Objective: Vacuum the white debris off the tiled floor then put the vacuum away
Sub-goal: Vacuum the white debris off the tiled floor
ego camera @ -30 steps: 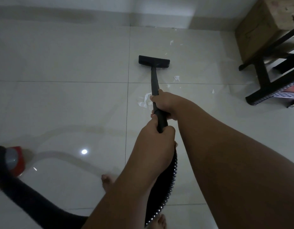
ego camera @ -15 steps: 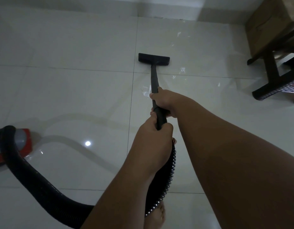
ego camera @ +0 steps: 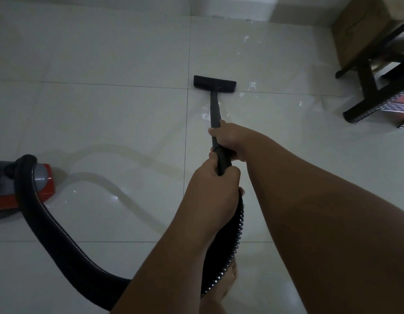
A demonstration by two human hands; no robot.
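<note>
Pale, glossy tiles are filling a dim room where a person is vacuuming the tiled floor (ego camera: 105,121). Both hands are wrapping the black wand (ego camera: 214,109): the right hand (ego camera: 228,139) is closing its fingers round the tube further forward, while the left hand (ego camera: 215,184) is clenching the thicker grip end just behind it. From there the ribbed hose (ego camera: 49,223) is looping away to the red canister (ego camera: 43,184) at the floor's left edge. The flat nozzle (ego camera: 215,84) is sitting on a grout line (ego camera: 105,84) well ahead of the hands, toward the far wall (ego camera: 128,5). White debris (ego camera: 252,85) is lying just beside the nozzle's right end, with a smear beside the wand and more flecks scattering toward the far right corner, near a dark stool (ego camera: 366,87) and a cardboard box (ego camera: 359,26). The sweep is looking far from finished. Doing it well is probably meaning holding the nozzle flat, steering it rightward in slow overlapping passes, and watching that the hose is not snagging the stool's legs.
</note>
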